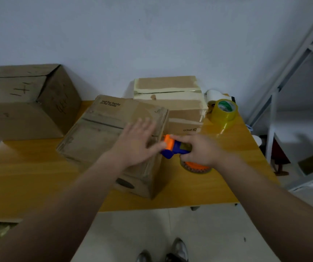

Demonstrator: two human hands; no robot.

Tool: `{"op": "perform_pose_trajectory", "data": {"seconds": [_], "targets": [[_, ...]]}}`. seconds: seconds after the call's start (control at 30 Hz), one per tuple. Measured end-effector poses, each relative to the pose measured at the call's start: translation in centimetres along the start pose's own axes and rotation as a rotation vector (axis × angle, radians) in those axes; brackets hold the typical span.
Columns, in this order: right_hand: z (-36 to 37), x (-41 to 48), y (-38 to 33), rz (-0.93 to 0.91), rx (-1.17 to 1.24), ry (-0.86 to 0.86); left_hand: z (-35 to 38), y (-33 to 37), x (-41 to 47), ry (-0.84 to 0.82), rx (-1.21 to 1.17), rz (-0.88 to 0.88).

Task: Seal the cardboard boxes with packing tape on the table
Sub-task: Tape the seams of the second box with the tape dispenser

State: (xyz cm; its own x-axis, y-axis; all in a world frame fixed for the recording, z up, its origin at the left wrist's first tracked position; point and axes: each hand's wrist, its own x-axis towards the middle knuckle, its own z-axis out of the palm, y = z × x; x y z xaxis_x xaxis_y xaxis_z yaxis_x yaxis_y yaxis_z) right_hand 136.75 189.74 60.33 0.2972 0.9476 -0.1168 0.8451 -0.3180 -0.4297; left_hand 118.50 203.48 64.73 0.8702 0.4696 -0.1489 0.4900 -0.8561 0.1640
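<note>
A long cardboard box (102,127) lies at an angle in the middle of the yellow table (29,178). My left hand (134,144) rests flat on its top near the right end, fingers spread. My right hand (202,150) grips an orange and blue tape dispenser (172,147) right beside the box's right edge, its orange roll showing below my palm. A taped box (168,91) sits on another box (185,118) behind. A large brown box (25,99) stands at the far left.
A loose roll of yellowish tape (224,110) stands at the table's back right, with a white roll (215,95) behind it. A grey metal rack (284,82) stands to the right. My shoes (178,250) show below the table's front edge.
</note>
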Motion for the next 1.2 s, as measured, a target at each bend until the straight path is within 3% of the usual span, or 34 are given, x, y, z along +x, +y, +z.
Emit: {"op": "perform_pose_trajectory", "data": {"seconds": [0.1, 0.33, 0.73, 1.03, 1.2], "targets": [[1.9, 1.0, -2.3, -0.018, -0.002, 0.001, 0.9, 0.2, -0.4, -0.078, 0.093, 0.131], [-1.9, -1.2, -2.1, -0.022, 0.006, 0.127, 1.2, -2.8, -0.1, 0.003, 0.080, 0.060], [-4.8, -3.3, -3.1, 0.000, -0.316, 0.040, 1.4, -3.2, 0.5, 0.046, 0.031, -0.047], [-5.1, 0.9, -7.1, 0.031, -0.532, -0.218, 1.7, -2.6, 1.0, 0.101, 0.082, -0.085], [-3.4, 5.3, -10.2, 0.109, -0.527, -0.398, 2.1, -2.6, 1.0, 0.110, 0.093, -0.082]]}}
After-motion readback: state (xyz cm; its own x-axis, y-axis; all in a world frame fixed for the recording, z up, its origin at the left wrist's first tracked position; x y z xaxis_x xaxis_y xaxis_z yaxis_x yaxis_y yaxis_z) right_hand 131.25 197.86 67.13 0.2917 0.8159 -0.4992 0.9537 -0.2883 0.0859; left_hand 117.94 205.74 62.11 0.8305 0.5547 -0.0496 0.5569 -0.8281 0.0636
